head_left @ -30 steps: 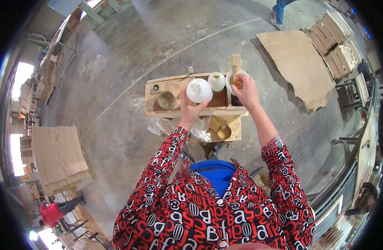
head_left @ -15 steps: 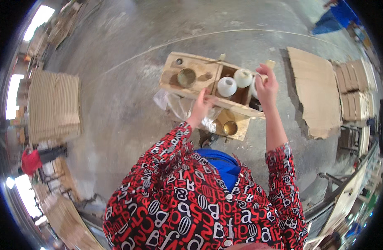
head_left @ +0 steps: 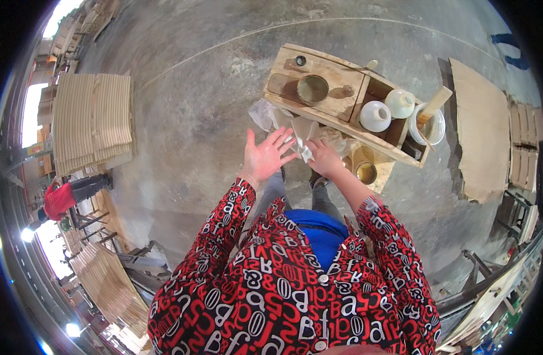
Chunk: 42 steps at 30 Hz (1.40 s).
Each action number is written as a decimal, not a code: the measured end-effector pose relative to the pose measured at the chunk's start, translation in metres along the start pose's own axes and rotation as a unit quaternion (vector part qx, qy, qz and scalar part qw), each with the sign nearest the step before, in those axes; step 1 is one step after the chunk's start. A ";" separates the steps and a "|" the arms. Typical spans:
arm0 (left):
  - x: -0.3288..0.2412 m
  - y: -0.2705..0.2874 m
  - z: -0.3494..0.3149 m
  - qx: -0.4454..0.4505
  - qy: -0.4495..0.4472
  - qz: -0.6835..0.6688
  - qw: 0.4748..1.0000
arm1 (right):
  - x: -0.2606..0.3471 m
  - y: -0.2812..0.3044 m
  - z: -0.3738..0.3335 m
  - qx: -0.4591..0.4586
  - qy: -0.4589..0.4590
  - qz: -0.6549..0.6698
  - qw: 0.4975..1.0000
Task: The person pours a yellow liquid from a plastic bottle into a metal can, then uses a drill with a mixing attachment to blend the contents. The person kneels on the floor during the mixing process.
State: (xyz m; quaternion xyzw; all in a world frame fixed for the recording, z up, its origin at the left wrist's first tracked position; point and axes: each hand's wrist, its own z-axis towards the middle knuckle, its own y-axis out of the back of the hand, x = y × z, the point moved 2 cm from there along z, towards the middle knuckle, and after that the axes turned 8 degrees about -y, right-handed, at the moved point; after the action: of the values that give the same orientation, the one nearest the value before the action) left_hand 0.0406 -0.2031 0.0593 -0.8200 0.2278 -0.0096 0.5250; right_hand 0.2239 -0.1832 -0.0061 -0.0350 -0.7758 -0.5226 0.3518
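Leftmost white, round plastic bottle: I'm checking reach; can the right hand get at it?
Likely yes: the right hand is close; the bottle stands uncovered beyond the long tan wooden box's near edge.

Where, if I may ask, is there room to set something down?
A wide patch of floor lies between the ridged stack at left and the wooden box. Some box top between the bowl and its far edge looks bare. The box's right end is crowded with bottles and a tub, its near side with plastic and both hands.

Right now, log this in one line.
left hand: open, palm up | right hand: at crumpled whitish material, grip unclear | white bottles: in wooden box
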 end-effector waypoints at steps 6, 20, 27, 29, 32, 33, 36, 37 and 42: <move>-0.051 0.049 -0.025 -0.062 0.016 0.005 0.998 | 0.029 -0.050 0.074 0.097 -0.058 -0.154 0.982; -0.104 0.052 0.003 -0.007 0.141 0.021 0.990 | 0.171 -0.008 0.091 -0.263 0.140 0.151 0.942; -0.089 -0.002 -0.003 -0.019 0.111 0.155 0.982 | 0.180 0.004 0.106 -0.267 -0.136 0.297 0.907; -0.089 -0.007 -0.003 0.007 0.098 0.179 0.979 | 0.178 0.008 0.112 -0.285 -0.155 0.312 0.893; -0.084 -0.014 -0.006 0.061 0.055 0.334 0.939 | 0.167 0.012 0.121 -0.316 -0.199 0.323 0.870; -0.084 -0.016 -0.010 0.089 0.084 0.344 0.931 | 0.154 0.018 0.122 -0.322 -0.236 0.393 0.828; -0.101 -0.027 -0.019 0.177 0.137 0.333 0.916 | 0.126 0.039 0.102 -0.352 -0.286 0.567 0.687; -0.111 -0.026 -0.017 0.140 0.113 0.313 0.932 | 0.132 0.043 0.095 -0.364 -0.263 0.610 0.654; -0.090 -0.043 -0.009 0.143 0.043 0.245 0.958 | 0.172 0.002 0.095 -0.586 -0.130 0.191 0.777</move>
State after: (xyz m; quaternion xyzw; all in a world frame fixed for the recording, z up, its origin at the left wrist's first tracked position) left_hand -0.0269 -0.1613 0.1208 -0.6538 0.4410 0.0515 0.6127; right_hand 0.0470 -0.1565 0.0762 -0.4497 -0.3353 -0.7887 0.2514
